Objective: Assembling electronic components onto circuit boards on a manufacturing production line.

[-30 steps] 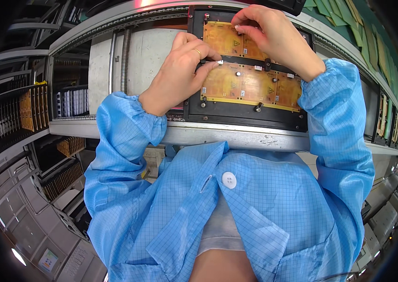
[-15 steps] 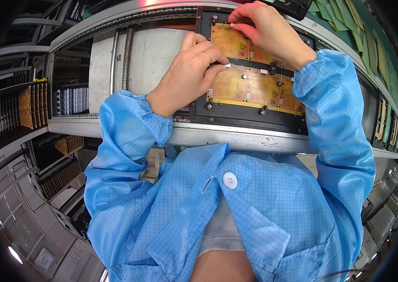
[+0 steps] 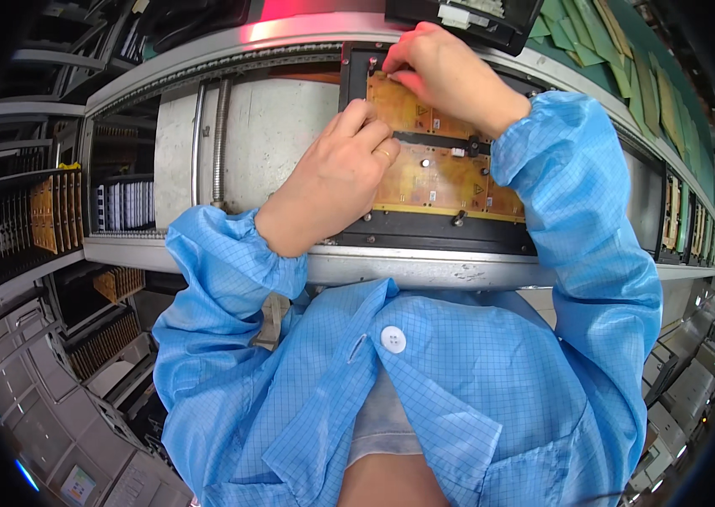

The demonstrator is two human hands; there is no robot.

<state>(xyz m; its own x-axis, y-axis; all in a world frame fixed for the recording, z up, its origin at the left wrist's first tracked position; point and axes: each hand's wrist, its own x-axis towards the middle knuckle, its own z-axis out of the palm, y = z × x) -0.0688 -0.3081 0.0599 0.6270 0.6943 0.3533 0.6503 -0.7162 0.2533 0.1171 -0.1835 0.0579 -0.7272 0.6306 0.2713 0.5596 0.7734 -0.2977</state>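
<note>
Two amber circuit boards, a far one (image 3: 399,103) and a near one (image 3: 446,182), lie in a black frame (image 3: 425,228). My left hand (image 3: 328,182) is bent over the near board's left end, fingers curled and fingertips tucked out of sight; whatever they grip is hidden. At the far board's upper left corner, thumb and forefinger of my right hand (image 3: 454,80) pinch together, with a pale speck at the tips too small to name. A white connector (image 3: 458,153) and a round silvery part (image 3: 426,163) sit on the near board.
A metal conveyor rail (image 3: 433,266) runs between my body and the frame. Left of the frame are a threaded shaft (image 3: 220,144) and a pale metal plate (image 3: 269,127). A black bin (image 3: 501,34) stands beyond. Racks of boards (image 3: 57,207) are at left, green sheets (image 3: 594,38) at far right.
My left hand has turned over the near board, hiding its fingertips and the small white part they pinched. The right fingertips have shifted left along the far board. The whole view has tilted slightly.
</note>
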